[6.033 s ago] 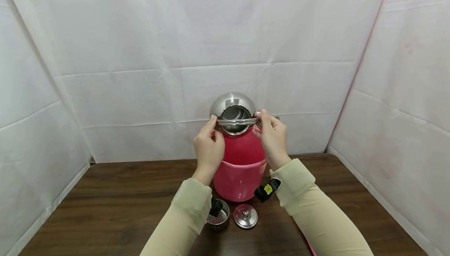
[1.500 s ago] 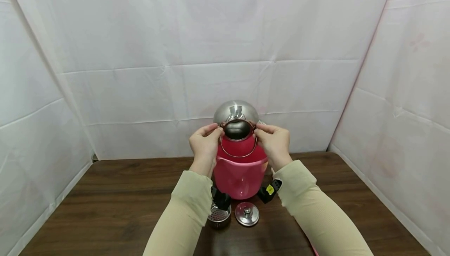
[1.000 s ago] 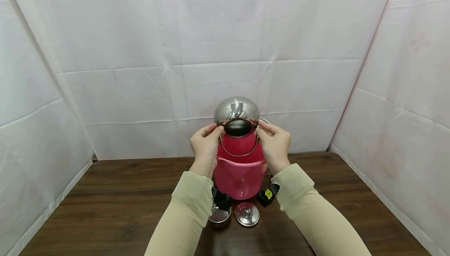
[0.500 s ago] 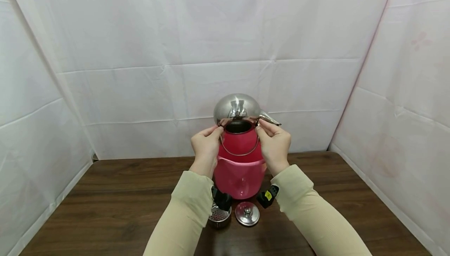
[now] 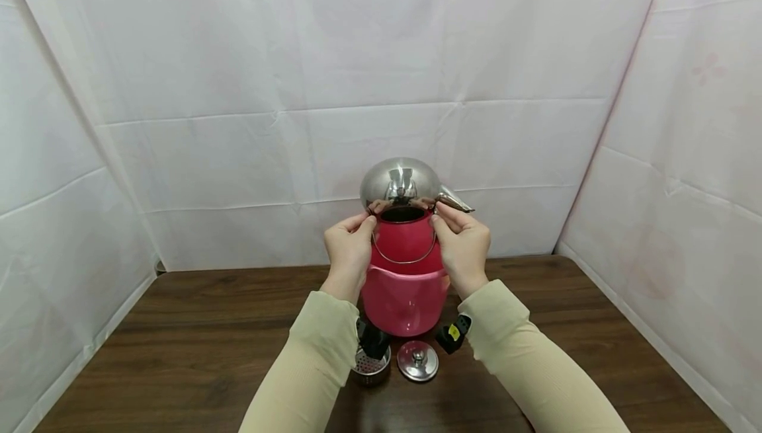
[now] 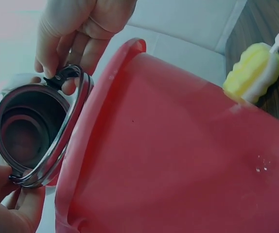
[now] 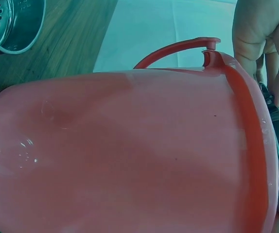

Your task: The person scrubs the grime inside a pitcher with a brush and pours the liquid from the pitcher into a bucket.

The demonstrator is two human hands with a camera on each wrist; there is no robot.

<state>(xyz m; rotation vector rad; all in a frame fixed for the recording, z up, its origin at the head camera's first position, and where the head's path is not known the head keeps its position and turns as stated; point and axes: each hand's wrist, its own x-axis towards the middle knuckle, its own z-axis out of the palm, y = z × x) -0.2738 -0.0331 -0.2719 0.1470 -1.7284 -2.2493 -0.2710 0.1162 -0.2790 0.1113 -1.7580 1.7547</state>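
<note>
A shiny metal teapot (image 5: 400, 178) is held over the pink bucket (image 5: 406, 304), tipped so its uncovered mouth faces down towards the bucket. Its spout (image 5: 457, 201) points right and slightly down. The thin wire handle (image 5: 401, 262) hangs in a loop below the mouth. My left hand (image 5: 348, 244) pinches the handle's left joint between thumb and fingers; my right hand (image 5: 465, 241) pinches the opposite joint. In the left wrist view, the teapot's dark inside (image 6: 27, 138) shows, with the handle next to the bucket's rim.
On the brown wooden table (image 5: 226, 340) stand a perforated metal strainer (image 5: 372, 365) and a round knobbed lid (image 5: 418, 361), both in front of the bucket. A yellow sponge brush (image 6: 253, 73) lies beside the bucket. White cloth walls (image 5: 286, 69) surround the table.
Over these seconds the teapot has tipped further, its mouth turning down and its handle dropping below it. Within the last second the spout has come into view on the right. Both hands keep their hold.
</note>
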